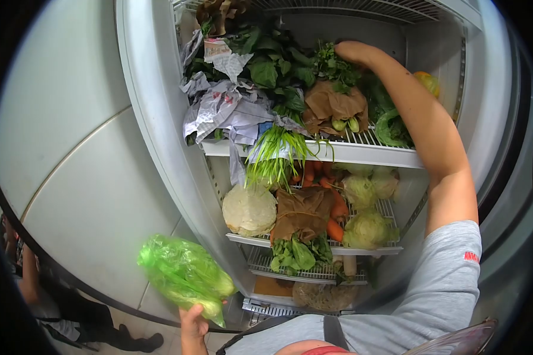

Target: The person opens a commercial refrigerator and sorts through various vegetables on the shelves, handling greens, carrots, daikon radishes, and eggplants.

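My left hand [193,321], low and outside the fridge, grips a green plastic bag [183,269] by its lower end. Pale green vegetables show through the plastic, but I cannot make out their kind. Deep on the upper shelf, my right hand [347,52] reaches among the leafy herbs [333,64]; its fingers are hidden behind the greens. Below that hand lies a brown paper wrap [336,105] with green stalk ends [346,124] sticking out. Left of it are dark leafy greens [263,65] partly wrapped in newspaper [219,112].
Thin green stalks [278,154] hang over the upper shelf edge [314,152]. Lower down sit a pale round cabbage [249,210], carrots [336,210], green cabbage heads [367,229] and a paper-wrapped bunch [302,210]. The fridge's side frame [160,118] stands left; another person [71,313] is at lower left.
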The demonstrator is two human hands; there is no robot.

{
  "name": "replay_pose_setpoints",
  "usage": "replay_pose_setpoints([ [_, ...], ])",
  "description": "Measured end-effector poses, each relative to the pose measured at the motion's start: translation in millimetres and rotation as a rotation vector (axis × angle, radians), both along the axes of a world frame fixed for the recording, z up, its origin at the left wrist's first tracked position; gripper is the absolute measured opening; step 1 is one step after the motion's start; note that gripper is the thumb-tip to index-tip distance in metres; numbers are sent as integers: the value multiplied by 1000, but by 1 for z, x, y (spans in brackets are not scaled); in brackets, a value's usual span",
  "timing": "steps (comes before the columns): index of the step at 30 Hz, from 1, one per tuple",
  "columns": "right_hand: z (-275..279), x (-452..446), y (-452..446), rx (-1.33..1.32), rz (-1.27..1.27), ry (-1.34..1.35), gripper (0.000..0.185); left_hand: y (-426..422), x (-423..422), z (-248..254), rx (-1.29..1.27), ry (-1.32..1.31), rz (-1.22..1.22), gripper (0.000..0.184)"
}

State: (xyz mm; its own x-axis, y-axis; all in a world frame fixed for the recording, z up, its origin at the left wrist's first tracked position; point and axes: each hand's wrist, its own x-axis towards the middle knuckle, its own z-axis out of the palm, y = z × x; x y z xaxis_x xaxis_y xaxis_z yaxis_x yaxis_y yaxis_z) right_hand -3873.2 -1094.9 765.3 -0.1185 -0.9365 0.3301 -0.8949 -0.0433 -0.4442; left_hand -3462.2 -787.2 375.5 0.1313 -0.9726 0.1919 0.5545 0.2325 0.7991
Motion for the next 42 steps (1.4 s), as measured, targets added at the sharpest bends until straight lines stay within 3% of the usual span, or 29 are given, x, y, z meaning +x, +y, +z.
replay_pose_setpoints([
  [2,16,-5,-21,-94,-124,477,64,4,-2,1,-6,4,17,74],
  [3,15,-4,-22,-94,-119,482,64,5,-1,0,-5,9,21,74],
  [5,8,-2,-17,-424,207,322,66,7,3,-5,26,4,21,74],
  [7,3,24,10,-496,559,425,85,7,4,-7,26,16,27,74],
  [8,2,34,10,-500,563,428,85,8,4,-7,27,19,34,74],
  [10,0,53,6,-247,548,582,94,8,2,-4,11,18,40,73],
  [13,6,87,14,-293,524,637,101,9,1,-5,-8,19,46,73],
  [14,14,89,7,-297,527,641,101,9,2,-6,-16,18,50,72],
  [16,34,94,-12,-50,361,689,98,13,2,-10,-15,27,68,72],
  [17,31,90,8,-122,459,473,72,14,3,-10,-7,31,79,72],
  [18,31,81,-6,-122,462,474,72,16,2,-9,-6,31,82,72],
  [20,31,70,-35,-521,617,325,62,18,1,-6,9,39,120,72],
  [22,37,62,-46,-460,678,262,64,19,7,-11,6,33,112,72],
  [25,32,59,-47,-530,414,74,68,19,10,-8,-2,18,103,72],
  [28,44,33,-115,-502,463,-37,68,19,9,-4,-6,10,103,72],
  [34,29,51,-128,-771,513,360,68,14,5,2,-19,-3,86,72],
  [35,20,68,-101,-757,512,359,68,14,4,3,-23,-6,73,72],
  [37,13,101,-20,-385,468,457,71,11,2,1,-6,-8,58,73],
  [41,32,72,12,-183,632,494,83,11,-3,6,-18,-13,45,74],
  [42,38,66,44,-92,790,541,69,12,-3,5,-29,-15,41,74],
])
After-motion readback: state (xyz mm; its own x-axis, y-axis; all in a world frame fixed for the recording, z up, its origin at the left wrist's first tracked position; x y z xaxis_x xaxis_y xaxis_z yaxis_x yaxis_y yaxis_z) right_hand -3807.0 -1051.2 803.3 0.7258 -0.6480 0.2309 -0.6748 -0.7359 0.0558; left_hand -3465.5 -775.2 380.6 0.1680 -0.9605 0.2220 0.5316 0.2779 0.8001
